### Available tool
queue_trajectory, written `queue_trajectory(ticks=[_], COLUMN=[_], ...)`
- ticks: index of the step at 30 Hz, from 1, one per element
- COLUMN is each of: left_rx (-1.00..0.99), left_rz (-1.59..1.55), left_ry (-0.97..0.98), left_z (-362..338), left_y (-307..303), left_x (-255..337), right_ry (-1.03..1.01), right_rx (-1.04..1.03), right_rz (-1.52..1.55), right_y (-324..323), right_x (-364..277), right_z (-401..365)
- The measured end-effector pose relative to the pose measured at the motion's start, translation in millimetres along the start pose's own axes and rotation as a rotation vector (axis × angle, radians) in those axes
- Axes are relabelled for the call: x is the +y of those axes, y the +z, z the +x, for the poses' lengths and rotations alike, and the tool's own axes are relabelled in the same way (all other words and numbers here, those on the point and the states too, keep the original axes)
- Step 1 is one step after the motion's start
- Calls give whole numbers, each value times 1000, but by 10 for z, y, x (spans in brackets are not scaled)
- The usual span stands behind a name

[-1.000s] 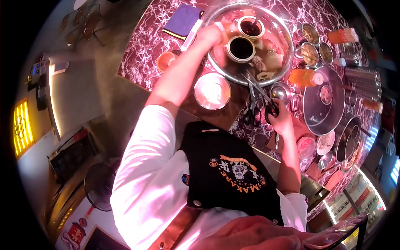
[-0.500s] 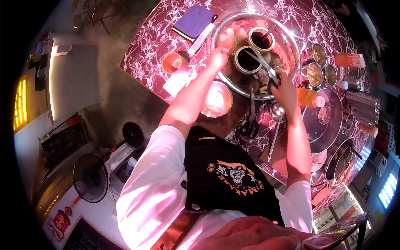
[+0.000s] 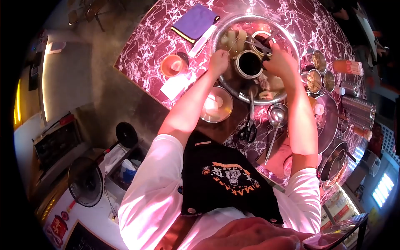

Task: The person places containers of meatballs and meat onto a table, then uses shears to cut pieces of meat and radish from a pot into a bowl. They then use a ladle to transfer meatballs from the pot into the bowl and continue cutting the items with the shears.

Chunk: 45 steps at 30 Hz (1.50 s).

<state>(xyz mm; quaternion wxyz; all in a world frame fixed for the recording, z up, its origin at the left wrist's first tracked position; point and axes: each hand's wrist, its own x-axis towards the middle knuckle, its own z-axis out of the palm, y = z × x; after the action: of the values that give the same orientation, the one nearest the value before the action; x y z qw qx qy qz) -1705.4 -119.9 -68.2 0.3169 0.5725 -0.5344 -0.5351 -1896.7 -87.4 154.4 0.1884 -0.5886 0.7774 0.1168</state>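
Observation:
A wide round metal pot (image 3: 215,38) holds broth with pale food pieces (image 3: 241,40). Two round containers of dark liquid stand inside it, a near one (image 3: 249,64) and a far one (image 3: 262,41). Over the far container, my right hand (image 3: 284,64) is closed around scissors (image 3: 255,43), their blades pointing left. My left hand (image 3: 219,63) pinches a thin stick, apparently a skewer, at the pot's left rim; its far end is hard to make out. A second pair of scissors (image 3: 249,130) leans against the near rim, handles on the table.
A ladle (image 3: 277,116) lies right of the second scissors. Left of the pot are a metal bowl (image 3: 217,104), an orange cup (image 3: 172,66) and a folded purple cloth (image 3: 196,21). Several small tins, a cup of sticks (image 3: 346,67) and a large pan (image 3: 329,125) crowd the right side.
My right hand with the scissors has moved up and away over the pot, its blades swinging from the near container toward the far one. My left hand stays near the left rim.

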Motion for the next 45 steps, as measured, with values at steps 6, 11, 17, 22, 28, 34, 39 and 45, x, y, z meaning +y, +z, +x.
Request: queue_trajectory(ticks=[6, 11, 17, 22, 28, 34, 39, 45], left_rx=[-10, -7, -12, 5, -18, 3, -113, -194], left_rz=[-9, 56, 30, 58, 6, 35, 100, 243], left_ry=[12, 47, 40, 76, 93, 208, 51, 130], left_z=[94, 129, 213, 76, -273, -1446, -2452, -2871], left_y=[51, 66, 120, 71, -69, -775, -1351, -2027], left_x=[-105, -74, 4, 89, 202, 441, 231, 48], right_ry=[3, -1, -125, -12, -132, -95, -29, -22], right_rx=[-52, -99, -9, 29, 276, 253, 134, -58], right_rz=[-29, -30, -42, 80, 218, 474, 732, 962], right_y=[84, 194, 328, 131, 613, 809, 1314, 1881], right_x=[50, -209, 342, 441, 326, -27, -437, -405], right_z=[223, 386, 236, 9, 4, -1172, -2011, -2568])
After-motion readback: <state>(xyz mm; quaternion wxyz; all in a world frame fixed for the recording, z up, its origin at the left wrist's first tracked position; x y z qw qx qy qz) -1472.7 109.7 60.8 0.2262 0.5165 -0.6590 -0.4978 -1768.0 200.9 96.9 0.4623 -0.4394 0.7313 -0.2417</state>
